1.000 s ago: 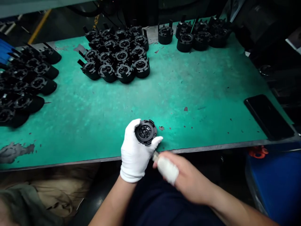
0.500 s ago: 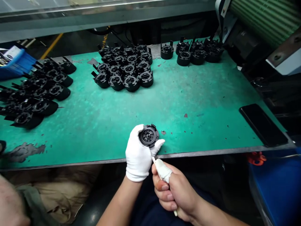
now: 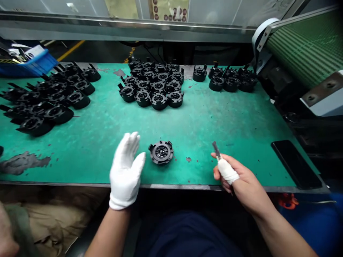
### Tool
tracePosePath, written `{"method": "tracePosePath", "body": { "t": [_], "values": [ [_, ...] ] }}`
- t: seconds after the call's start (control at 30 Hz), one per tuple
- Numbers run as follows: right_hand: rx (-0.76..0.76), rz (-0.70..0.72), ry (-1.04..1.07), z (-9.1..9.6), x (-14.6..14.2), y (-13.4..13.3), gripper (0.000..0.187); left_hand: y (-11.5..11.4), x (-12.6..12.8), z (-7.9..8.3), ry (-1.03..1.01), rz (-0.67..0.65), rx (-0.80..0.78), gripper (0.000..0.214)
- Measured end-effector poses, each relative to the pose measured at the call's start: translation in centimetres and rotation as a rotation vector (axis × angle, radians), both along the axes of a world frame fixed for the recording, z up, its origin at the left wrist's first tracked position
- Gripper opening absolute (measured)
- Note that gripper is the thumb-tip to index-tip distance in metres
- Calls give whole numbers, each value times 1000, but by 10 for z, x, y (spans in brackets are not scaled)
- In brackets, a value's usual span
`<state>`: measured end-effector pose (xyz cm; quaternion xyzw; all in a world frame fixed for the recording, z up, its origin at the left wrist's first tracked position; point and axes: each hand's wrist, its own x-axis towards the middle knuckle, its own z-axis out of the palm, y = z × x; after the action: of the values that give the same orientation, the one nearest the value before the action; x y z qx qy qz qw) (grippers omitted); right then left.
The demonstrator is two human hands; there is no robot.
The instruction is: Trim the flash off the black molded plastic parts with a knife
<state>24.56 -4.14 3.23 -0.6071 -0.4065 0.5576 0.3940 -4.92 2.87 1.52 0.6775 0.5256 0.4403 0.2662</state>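
A round black plastic part (image 3: 161, 152) with small tabs on its rim lies face up on the green table mat (image 3: 198, 125) near the front edge. Just left of it, apart from it, is my left hand (image 3: 125, 171) in a white glove, fingers stretched and thumb spread, holding nothing. Farther right, my right hand (image 3: 232, 175) grips a small knife (image 3: 216, 150), its blade pointing up and away from me. White wrapping covers the right thumb, and the knife's handle is mostly hidden in the fist.
Several black cylindrical housings (image 3: 159, 99) stand grouped at the back middle, with more housings (image 3: 36, 123) at left and others (image 3: 217, 83) at back right. A black phone (image 3: 296, 162) lies at right. A blue bin (image 3: 40, 64), a green conveyor (image 3: 313, 50) and another person's arm (image 3: 6, 232) border the table.
My left hand has let go of the round black part, which now lies on the mat, and moved left. My right hand has swung away to the right with the knife. The view has shifted.
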Motion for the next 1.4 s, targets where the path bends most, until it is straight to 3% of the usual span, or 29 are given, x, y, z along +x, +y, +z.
{"method": "tracePosePath", "body": {
  "t": [0.03,0.1,0.23,0.3,0.43,0.73,0.97,1.07,1.17,1.23,1.33,1.4],
  "values": [
    [38,113,-147,-2,2,5,34,0,-1,-2,-114,65,23,60],
    [163,314,-385,-3,-1,17,35,0,2,-7,-188,52,-18,69],
    [348,584,-732,-3,-24,39,42,5,7,-10,175,-99,-148,109],
    [376,654,-857,-5,-36,44,48,12,7,-9,297,-146,-190,106],
    [368,713,-938,-9,-48,43,51,21,7,-10,354,-202,-157,91],
    [353,727,-1130,4,-46,49,52,20,12,-13,347,-167,-115,87],
    [358,690,-1195,-3,-45,51,50,18,13,-16,323,-160,-99,88],
    [354,648,-1113,-9,-42,54,46,19,13,-17,311,-160,-86,89],
    [365,571,-828,-12,-41,51,38,20,12,-7,251,-170,-160,94],
    [362,494,-573,-12,-44,44,43,18,10,9,203,-200,-289,98],
    [331,448,-223,-13,-59,25,66,5,7,38,192,-245,-491,93],
    [296,375,-13,-16,-75,8,62,-11,7,51,188,-273,-519,82]
  ]
}}
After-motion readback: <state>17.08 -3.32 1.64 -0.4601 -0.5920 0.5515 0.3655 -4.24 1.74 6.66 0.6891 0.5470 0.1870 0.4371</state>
